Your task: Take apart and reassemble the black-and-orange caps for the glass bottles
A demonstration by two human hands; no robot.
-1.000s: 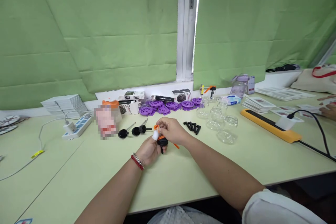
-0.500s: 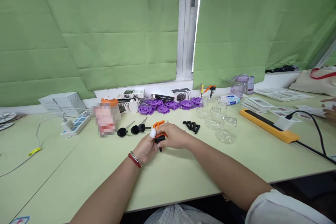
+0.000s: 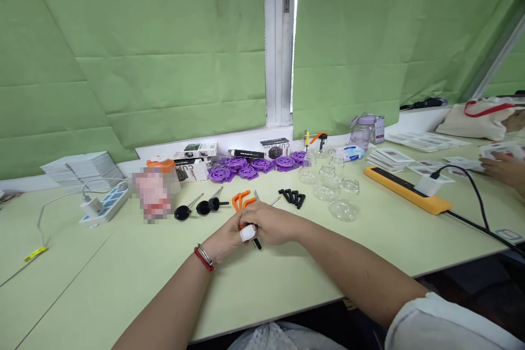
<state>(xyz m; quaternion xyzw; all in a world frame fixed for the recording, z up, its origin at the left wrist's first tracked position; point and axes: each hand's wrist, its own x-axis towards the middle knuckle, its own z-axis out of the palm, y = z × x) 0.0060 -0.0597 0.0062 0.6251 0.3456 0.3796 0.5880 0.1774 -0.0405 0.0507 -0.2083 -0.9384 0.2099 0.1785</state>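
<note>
A: What is the biggest thing here?

B: The pale green table (image 3: 123, 279). It runs the full width under green blinds (image 3: 164, 49). An orange power strip (image 3: 404, 190) lies to the right, with a black cable plugged into it.

A: And in the middle?

B: Clear glass jars (image 3: 336, 199) stand in a cluster, and purple discs (image 3: 254, 166) are heaped near the wall. Two black knobs on pins (image 3: 197, 209) lie to the left, with short black pegs (image 3: 292, 197) between them and the jars.

A: The hands?

B: They meet low over the table, near its centre. The left hand (image 3: 225, 238), with a red bracelet at the wrist, curls around an orange-and-black piece (image 3: 241, 200). The right hand (image 3: 273, 224) closes over it from above.

A: How does the piece look?

B: Two curved orange prongs stick out past the fingers towards the window. A short black stub pokes out beneath the hands, and the middle is hidden. A white finger cot (image 3: 248, 233) covers one left fingertip, pressed against it.

A: Anyone else?

B: A co-worker's hand (image 3: 502, 167) is over some cards at far right.
</note>
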